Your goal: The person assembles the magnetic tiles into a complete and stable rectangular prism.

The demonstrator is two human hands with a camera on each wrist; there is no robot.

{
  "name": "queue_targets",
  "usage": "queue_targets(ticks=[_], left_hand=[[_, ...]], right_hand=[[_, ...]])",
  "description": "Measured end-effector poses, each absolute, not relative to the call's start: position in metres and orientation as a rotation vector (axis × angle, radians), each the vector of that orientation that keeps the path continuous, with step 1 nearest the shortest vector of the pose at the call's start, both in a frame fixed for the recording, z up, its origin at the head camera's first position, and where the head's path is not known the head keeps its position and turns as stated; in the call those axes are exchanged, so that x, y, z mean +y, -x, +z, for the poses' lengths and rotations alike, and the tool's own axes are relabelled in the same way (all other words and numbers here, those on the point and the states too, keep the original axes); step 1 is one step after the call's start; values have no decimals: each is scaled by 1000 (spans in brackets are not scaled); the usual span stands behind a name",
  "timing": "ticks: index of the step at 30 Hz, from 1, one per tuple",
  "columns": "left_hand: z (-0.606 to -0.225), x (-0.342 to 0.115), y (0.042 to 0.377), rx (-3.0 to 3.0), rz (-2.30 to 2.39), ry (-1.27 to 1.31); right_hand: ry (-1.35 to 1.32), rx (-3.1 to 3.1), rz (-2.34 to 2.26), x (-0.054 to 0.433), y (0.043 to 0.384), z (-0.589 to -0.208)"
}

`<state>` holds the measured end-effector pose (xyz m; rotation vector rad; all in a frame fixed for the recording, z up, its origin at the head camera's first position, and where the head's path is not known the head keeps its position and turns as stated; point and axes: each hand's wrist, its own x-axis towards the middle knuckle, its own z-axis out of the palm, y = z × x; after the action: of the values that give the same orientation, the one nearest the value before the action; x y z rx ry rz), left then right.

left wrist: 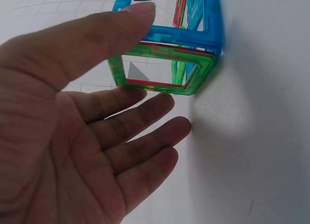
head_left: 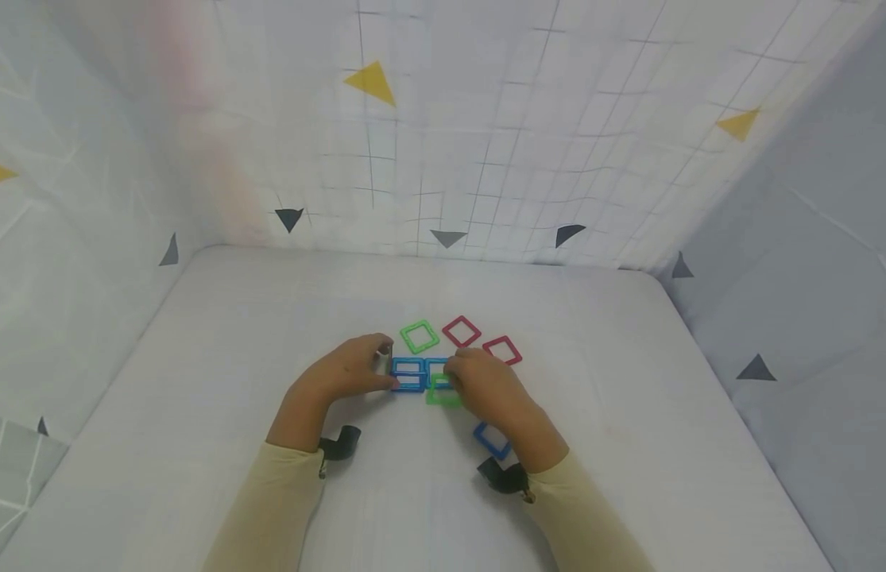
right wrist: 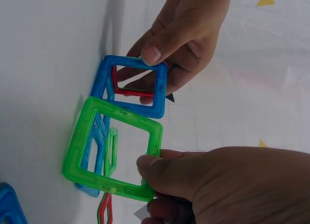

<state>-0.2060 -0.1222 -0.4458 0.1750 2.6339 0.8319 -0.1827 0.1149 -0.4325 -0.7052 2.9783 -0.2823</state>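
Green plastic square frame [head_left: 443, 401], lower centre, probably light, stiff, best rim-held, is pinched by the right hand [head_left: 487, 388], the left hand [head_left: 346, 369] loosely spread.

2 beige sleeves [head_left: 264, 508], 2 black wrist pieces [head_left: 341, 443].

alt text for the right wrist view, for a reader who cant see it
The right hand pinches a green square frame next to an upright blue square frame, which the left hand touches with its thumb. Other red, green and blue frames show nearby, before a pale wall.
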Motion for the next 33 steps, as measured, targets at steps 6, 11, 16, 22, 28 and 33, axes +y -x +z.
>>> queue_targets(ticks=[6,11,16,22,28,33], left_hand=[[-445,-122,207,2630,831,-177],[-445,-122,207,2630,826,-178],[-446,-122,207,2634,828,-181],[-448,-122,207,2636,835,-177],[-448,-122,207,2636,835,-176],[-448,-122,206,2633,834,-158]], right_hand=[[733,3006,-271,113,182,-431],[735,3016,-264,112,183,-433],[735,3033,-268,111,182,-433],[760,3062,-207,109,181,-432],[752,3060,-203,107,180,-433],[708,3016,-273,111,182,-435]])
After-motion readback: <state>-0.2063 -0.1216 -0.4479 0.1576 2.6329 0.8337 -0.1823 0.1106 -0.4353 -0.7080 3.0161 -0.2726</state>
